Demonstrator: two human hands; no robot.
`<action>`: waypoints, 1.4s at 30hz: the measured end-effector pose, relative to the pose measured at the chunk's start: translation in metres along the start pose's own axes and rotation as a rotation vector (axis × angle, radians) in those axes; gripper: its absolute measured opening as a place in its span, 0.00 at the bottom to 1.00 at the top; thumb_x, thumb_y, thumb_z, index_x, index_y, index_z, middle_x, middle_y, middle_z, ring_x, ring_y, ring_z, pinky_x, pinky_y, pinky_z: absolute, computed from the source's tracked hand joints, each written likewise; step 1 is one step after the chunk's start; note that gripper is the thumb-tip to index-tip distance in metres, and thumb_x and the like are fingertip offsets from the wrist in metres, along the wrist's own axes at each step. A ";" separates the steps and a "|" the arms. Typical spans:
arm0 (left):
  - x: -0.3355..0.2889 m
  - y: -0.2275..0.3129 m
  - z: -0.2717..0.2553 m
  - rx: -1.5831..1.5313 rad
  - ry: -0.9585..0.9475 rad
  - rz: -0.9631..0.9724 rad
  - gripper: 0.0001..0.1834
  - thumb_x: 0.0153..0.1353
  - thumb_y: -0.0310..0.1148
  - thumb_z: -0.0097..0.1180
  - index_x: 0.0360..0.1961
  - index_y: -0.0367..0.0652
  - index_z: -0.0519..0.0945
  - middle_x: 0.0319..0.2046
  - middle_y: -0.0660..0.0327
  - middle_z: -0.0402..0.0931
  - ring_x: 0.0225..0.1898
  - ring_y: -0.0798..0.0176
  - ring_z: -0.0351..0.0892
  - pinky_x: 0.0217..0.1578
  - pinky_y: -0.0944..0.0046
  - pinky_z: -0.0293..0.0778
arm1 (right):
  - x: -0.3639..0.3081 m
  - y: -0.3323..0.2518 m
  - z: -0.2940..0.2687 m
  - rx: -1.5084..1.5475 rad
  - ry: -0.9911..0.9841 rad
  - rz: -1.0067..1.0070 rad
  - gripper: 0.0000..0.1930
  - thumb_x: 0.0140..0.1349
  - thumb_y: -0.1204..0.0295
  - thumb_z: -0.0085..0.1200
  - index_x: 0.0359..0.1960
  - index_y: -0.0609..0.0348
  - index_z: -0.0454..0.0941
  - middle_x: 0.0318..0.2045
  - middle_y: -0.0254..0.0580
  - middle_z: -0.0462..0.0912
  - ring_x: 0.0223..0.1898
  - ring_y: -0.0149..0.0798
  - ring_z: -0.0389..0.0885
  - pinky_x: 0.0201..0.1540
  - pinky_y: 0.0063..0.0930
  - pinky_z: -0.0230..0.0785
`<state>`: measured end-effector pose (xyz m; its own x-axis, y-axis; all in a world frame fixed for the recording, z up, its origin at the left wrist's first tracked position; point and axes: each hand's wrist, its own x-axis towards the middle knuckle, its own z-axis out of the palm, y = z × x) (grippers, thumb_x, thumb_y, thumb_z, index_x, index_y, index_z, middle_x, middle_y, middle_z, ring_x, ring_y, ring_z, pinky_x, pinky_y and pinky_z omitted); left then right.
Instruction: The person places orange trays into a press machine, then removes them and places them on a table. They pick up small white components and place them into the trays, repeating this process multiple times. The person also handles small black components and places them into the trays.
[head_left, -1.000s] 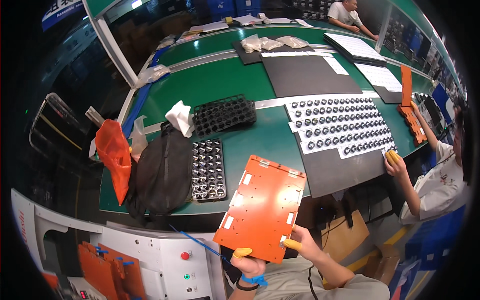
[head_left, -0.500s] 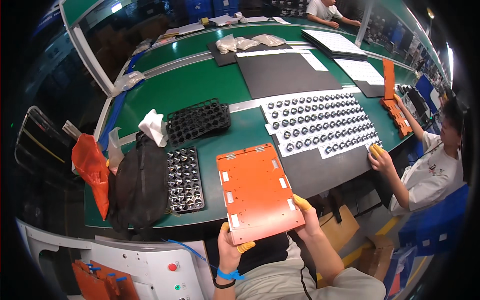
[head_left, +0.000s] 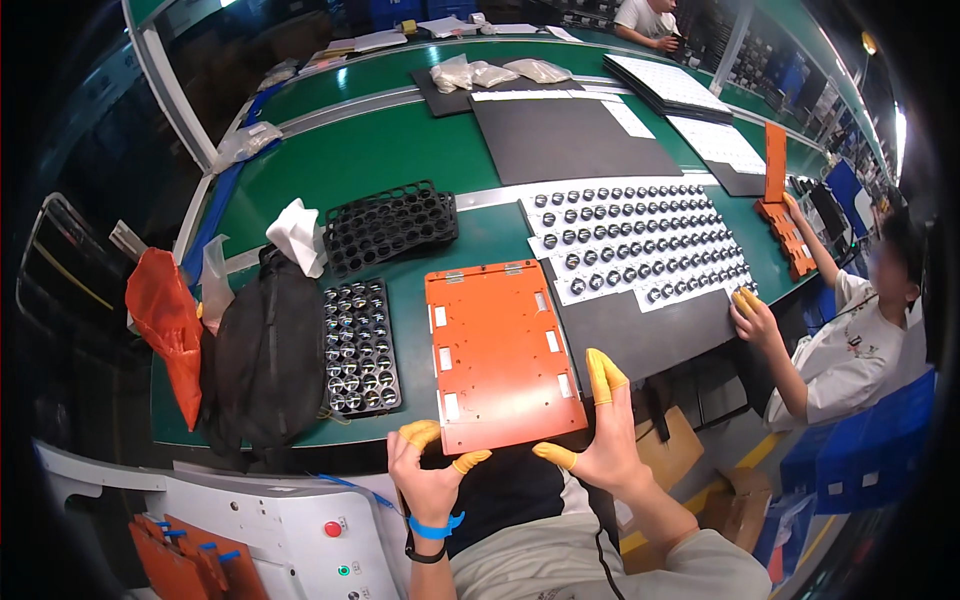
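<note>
An orange flat plate (head_left: pixel 500 365) with small holes and white rectangular patches lies on the green workbench, its near edge at the bench's front. By its near left corner is my left hand (head_left: pixel 425 475), in yellow finger covers and with a blue band at the wrist, thumb and fingers apart. My right hand (head_left: pixel 615 445) is spread around the near right corner, also with yellow finger covers and holding nothing. Left of the plate stands a black tray (head_left: pixel 392 395) filled with round black lens-like parts. To the right, a white sheet (head_left: pixel 640 300) carries rows of similar round parts.
Behind the filled tray are stacked black trays (head_left: pixel 390 235). A black bag (head_left: pixel 265 350) and orange plastic bag (head_left: pixel 165 330) sit at the left. Dark boards (head_left: pixel 570 140) lie farther back. At the right, a co-worker's hand (head_left: pixel 757 320) touches the sheet. A white machine (head_left: pixel 280 520) stands below left.
The orange plate has come down onto the bench, tilted less than before. Both hands have let go of it and drawn back, fingers opening.
</note>
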<state>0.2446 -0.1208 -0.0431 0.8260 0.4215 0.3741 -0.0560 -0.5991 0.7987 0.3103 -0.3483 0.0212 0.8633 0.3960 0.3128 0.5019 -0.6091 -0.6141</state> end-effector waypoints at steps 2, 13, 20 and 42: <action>0.006 0.005 -0.001 0.060 0.029 0.036 0.30 0.28 0.46 0.82 0.30 0.37 0.84 0.33 0.62 0.78 0.37 0.59 0.70 0.33 0.62 0.67 | 0.012 -0.009 -0.002 -0.041 -0.038 -0.032 0.55 0.42 0.51 0.74 0.69 0.64 0.58 0.68 0.57 0.59 0.69 0.59 0.57 0.69 0.65 0.44; -0.001 -0.006 0.028 0.193 0.133 0.013 0.30 0.30 0.52 0.79 0.33 0.43 0.87 0.37 0.65 0.77 0.44 0.57 0.67 0.49 0.53 0.60 | 0.044 0.014 0.037 -0.260 -0.198 -0.309 0.35 0.48 0.70 0.66 0.62 0.60 0.71 0.62 0.50 0.70 0.68 0.51 0.63 0.69 0.49 0.56; -0.002 -0.012 0.028 0.210 0.113 0.029 0.32 0.30 0.54 0.79 0.34 0.43 0.86 0.39 0.64 0.77 0.44 0.56 0.69 0.47 0.53 0.58 | 0.061 0.003 0.015 -0.308 -0.030 -0.504 0.27 0.45 0.72 0.64 0.52 0.58 0.79 0.53 0.53 0.78 0.52 0.51 0.81 0.49 0.36 0.76; 0.004 -0.019 0.025 0.209 0.116 0.093 0.32 0.31 0.59 0.77 0.31 0.45 0.83 0.36 0.66 0.77 0.42 0.58 0.70 0.48 0.54 0.59 | 0.322 0.088 0.068 0.894 0.331 0.366 0.16 0.64 0.75 0.55 0.52 0.69 0.77 0.40 0.46 0.85 0.38 0.34 0.83 0.41 0.26 0.74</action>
<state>0.2630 -0.1246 -0.0681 0.7519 0.4265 0.5027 -0.0014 -0.7615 0.6482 0.6291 -0.2277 0.0188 0.9951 -0.0043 0.0985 0.0982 0.1346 -0.9860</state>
